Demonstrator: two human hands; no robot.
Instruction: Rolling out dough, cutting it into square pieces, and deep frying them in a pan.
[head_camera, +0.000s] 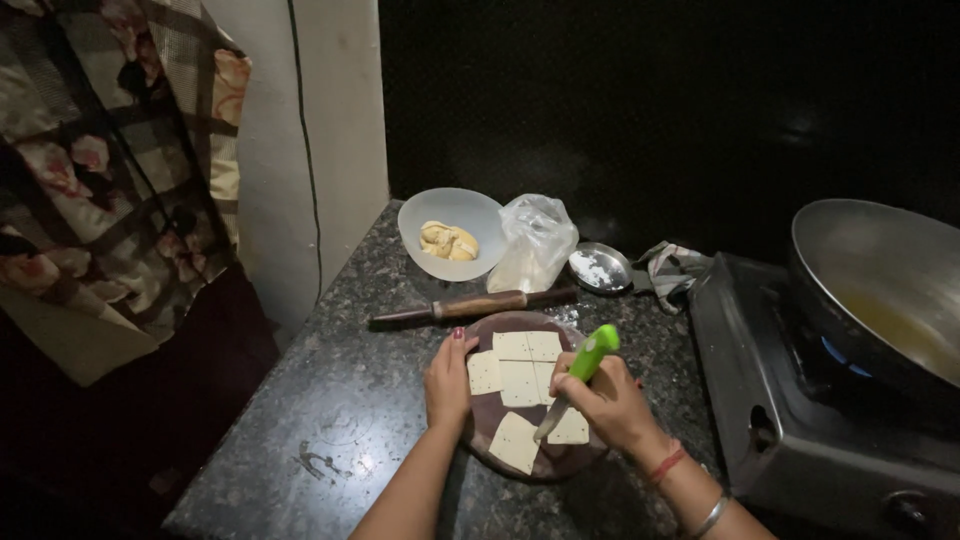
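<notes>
A round dark wooden board (500, 450) lies on the stone counter with several pale square pieces of rolled dough (520, 382) on it. My right hand (610, 405) grips a green-handled knife (583, 365), its blade tip down among the dough squares near the board's front. My left hand (449, 380) rests on the board's left rim, fingertips touching the leftmost dough square.
A wooden rolling pin (475, 305) lies behind the board. Farther back stand a white bowl of dough lumps (450, 235), a clear plastic bag (535, 245) and a small steel dish of flour (600, 268). To the right, a stove (800, 420) carries a pan of oil (880, 290).
</notes>
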